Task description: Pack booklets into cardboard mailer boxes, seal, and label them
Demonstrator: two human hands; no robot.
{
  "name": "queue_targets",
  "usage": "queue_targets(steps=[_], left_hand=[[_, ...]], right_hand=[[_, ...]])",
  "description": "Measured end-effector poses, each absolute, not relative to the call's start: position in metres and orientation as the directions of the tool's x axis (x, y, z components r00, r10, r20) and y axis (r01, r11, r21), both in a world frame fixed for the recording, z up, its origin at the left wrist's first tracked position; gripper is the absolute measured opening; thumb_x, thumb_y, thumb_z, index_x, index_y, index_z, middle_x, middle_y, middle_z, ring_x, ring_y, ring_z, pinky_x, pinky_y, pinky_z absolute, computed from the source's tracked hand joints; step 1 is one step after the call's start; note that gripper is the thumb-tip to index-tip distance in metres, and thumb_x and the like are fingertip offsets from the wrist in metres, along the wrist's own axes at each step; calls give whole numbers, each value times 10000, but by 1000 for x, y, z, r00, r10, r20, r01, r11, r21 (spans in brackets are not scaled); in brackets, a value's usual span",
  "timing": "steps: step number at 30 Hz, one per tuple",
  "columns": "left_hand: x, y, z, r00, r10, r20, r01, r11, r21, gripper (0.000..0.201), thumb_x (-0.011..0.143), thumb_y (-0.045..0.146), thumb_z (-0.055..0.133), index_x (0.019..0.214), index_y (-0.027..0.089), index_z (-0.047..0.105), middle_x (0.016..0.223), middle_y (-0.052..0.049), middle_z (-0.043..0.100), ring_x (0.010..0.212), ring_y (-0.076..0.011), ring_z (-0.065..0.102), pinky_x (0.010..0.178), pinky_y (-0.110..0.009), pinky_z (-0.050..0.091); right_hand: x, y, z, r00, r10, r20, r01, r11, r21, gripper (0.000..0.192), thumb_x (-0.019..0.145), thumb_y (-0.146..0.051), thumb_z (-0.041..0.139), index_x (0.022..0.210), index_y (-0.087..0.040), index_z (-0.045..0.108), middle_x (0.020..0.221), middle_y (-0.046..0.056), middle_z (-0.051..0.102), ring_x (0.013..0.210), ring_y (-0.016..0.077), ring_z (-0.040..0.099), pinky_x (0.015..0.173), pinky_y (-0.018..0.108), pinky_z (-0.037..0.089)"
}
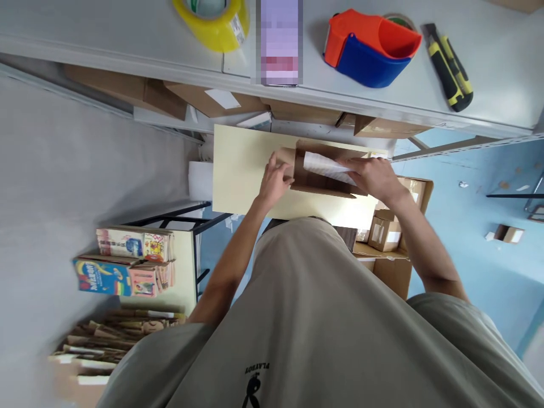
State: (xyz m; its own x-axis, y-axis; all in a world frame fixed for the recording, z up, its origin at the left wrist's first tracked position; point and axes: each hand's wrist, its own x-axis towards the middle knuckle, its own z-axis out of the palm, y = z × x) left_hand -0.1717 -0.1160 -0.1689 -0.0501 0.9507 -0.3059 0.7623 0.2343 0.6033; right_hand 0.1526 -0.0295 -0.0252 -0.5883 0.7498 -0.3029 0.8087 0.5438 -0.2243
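A small brown cardboard box [317, 180] lies open on a pale yellow table [238, 170] in front of me. My left hand [274, 180] grips the box's left end flap. My right hand [374, 177] rests on the right side of the box and presses a white paper-wrapped item [325, 165] down into it. Both forearms reach out over my grey shirt.
A grey shelf [127, 42] above holds a yellow tape roll [216, 20], an orange-blue tape dispenser [369, 48] and a yellow-black utility knife [450, 68]. Cardboard boxes [391, 249] stand on the blue floor at right. Stacked colourful books [127, 266] sit at left.
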Motion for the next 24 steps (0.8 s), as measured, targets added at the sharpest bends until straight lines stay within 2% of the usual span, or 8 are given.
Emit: queue_targets(steps=[3,6,9,14,18,21,24], left_hand=[[-174,-116,-177,-159,948,-275,700,305,646,377,955,55,848,1251,288,822,1604,-139,722,1455,-385,771,1316,-596,623],[-180,-122,-177,-181,959,-219,683,283,673,466,904,-27,781,1228,308,796,1340,-101,797,1343,-344,787,1282,-537,636],[-187,-132,-173,-209,959,-190,699,283,657,463,912,-30,756,1256,279,781,1353,-120,785,1383,-356,761,1291,-536,617],[-191,-145,-171,-263,945,-193,695,325,642,465,928,-15,722,1294,268,765,1391,-134,764,1399,-365,749,1296,-549,603],[-193,-149,-171,-299,936,-184,673,344,655,496,949,5,683,1356,284,734,1412,-131,762,1443,-343,733,1320,-530,587],[-195,-151,-168,-278,939,-204,696,343,631,514,970,27,658,1410,287,719,1445,-130,755,1457,-338,726,1336,-522,578],[-196,-154,-163,-248,938,-243,731,346,588,516,999,46,638,1454,275,719,1501,-144,729,1489,-349,710,1364,-533,556]], right_hand=[[140,-33,-35,-587,715,-380,809,543,-227,549,1180,-278,602,1709,-293,751,1463,122,891,1231,405,877,1049,530,687],[122,-33,-47,-612,668,-423,790,543,-285,572,1192,-265,583,1748,-294,711,1571,108,840,1337,407,855,1111,528,686],[105,-29,-62,-612,636,-471,791,509,-340,587,1201,-283,573,1777,-317,678,1634,85,801,1431,410,819,1197,548,667],[80,-31,-93,-569,597,-566,821,459,-341,616,1202,-275,527,1804,-336,642,1719,79,739,1547,439,743,1305,643,600],[65,-36,-119,-575,527,-626,814,445,-374,639,1195,-215,508,1810,-336,632,1724,69,741,1569,394,733,1351,609,567],[55,-36,-135,-528,504,-683,845,389,-366,638,1179,-168,527,1792,-290,659,1687,131,766,1550,393,751,1339,568,574],[51,-37,-144,-492,525,-695,869,346,-354,684,1145,-126,563,1821,-214,613,1675,205,760,1515,429,771,1287,580,606]])
